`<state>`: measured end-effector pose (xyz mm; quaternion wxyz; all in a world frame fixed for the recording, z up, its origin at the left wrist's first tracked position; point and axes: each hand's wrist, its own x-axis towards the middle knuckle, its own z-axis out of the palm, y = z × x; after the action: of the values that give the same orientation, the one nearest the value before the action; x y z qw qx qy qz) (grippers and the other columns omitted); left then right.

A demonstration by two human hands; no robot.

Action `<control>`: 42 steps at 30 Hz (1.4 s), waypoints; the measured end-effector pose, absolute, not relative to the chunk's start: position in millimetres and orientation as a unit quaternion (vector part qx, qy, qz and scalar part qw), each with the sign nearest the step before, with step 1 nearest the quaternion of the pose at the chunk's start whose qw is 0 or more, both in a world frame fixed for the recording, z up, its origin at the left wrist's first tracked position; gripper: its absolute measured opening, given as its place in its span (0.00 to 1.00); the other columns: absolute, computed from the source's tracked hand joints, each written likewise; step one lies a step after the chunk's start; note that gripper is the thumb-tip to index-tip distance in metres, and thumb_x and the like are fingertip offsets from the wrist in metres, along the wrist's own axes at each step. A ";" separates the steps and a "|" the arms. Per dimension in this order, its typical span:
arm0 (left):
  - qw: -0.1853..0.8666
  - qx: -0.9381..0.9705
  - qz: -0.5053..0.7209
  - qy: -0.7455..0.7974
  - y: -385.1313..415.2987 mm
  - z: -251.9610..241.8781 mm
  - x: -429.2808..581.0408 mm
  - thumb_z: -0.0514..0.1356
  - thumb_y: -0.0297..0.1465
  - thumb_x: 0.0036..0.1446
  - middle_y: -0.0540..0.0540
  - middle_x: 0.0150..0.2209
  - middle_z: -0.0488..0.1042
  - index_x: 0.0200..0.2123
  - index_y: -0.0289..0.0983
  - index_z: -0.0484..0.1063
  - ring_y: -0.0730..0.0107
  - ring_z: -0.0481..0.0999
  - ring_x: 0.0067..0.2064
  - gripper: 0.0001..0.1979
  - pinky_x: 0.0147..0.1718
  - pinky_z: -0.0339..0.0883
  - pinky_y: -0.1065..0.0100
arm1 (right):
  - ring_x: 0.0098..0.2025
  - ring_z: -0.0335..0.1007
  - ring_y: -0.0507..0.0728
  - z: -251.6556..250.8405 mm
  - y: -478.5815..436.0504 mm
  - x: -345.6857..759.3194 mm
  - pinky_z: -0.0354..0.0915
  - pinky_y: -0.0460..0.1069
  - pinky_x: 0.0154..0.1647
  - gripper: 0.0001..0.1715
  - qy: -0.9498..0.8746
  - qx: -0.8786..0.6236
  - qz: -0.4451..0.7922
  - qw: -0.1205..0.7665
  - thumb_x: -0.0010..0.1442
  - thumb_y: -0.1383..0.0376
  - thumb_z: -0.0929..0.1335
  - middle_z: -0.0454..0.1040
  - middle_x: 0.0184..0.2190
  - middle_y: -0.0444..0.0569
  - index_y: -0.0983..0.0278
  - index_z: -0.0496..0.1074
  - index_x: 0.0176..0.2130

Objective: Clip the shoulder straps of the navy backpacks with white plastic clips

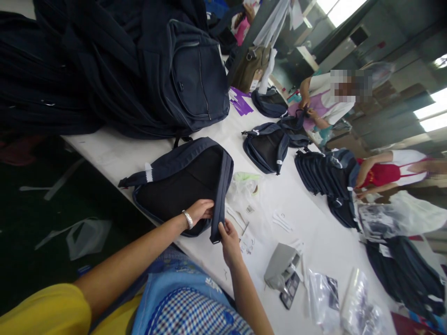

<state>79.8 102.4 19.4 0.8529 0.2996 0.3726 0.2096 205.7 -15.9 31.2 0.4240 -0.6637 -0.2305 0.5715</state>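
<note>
A navy backpack (174, 186) lies in front of me on the white table, its black back panel and shoulder straps facing up. My right hand (229, 237) pinches the right-hand shoulder strap (220, 195) near its lower end, thumb on top. From the other side my left hand (201, 211), a silver bracelet at its wrist, grips the inner edge of the same strap; some of its fingertips are hidden there. Around the other strap (164, 170) is a white paper band (149, 172).
Stacked navy backpacks (139, 70) rise at the back left. Right of my hands are clear plastic bags (244, 190), white strips (282, 221) and a grey box-like holder (282, 265). More backpacks (267, 146) line the far side, where people (384, 170) stand.
</note>
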 end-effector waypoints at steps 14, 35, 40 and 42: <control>0.682 0.625 0.066 0.374 167.5 14.9 63.4 0.61 0.28 0.40 0.50 0.16 0.72 0.21 0.36 0.76 0.75 0.68 0.19 0.04 0.19 0.59 0.76 | 0.34 0.68 0.54 32.2 -0.7 209.5 0.65 0.48 0.35 0.20 -0.210 -0.580 0.669 0.414 0.54 0.53 0.69 0.75 0.34 0.47 0.62 0.72 0.42; 0.688 0.487 0.202 0.498 107.8 -14.6 87.4 0.67 0.35 0.41 0.51 0.22 0.72 0.45 0.35 0.73 0.70 0.70 0.22 0.25 0.24 0.66 0.68 | 0.31 0.67 0.52 42.7 0.1 221.3 0.64 0.47 0.36 0.17 -0.193 -0.543 0.685 0.444 0.54 0.54 0.69 0.74 0.32 0.46 0.62 0.73 0.39; 0.641 0.504 0.244 0.524 104.6 -30.8 90.1 0.68 0.35 0.38 0.47 0.26 0.74 0.28 0.35 0.75 0.65 0.73 0.31 0.13 0.32 0.65 0.68 | 0.30 0.66 0.51 43.3 0.1 215.4 0.64 0.47 0.35 0.17 -0.198 -0.545 0.679 0.451 0.54 0.54 0.69 0.74 0.31 0.46 0.63 0.73 0.40; 0.645 0.503 0.255 0.517 105.6 -34.2 89.9 0.67 0.34 0.39 0.47 0.26 0.75 0.26 0.35 0.75 0.64 0.74 0.33 0.09 0.32 0.65 0.68 | 0.30 0.65 0.51 39.8 0.1 213.3 0.63 0.47 0.35 0.18 -0.199 -0.558 0.666 0.454 0.53 0.55 0.70 0.74 0.31 0.45 0.63 0.73 0.40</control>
<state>89.9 105.6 -34.2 0.6445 0.5027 0.5166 0.2548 213.3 0.1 39.8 0.4535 -0.5577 -0.1991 0.6660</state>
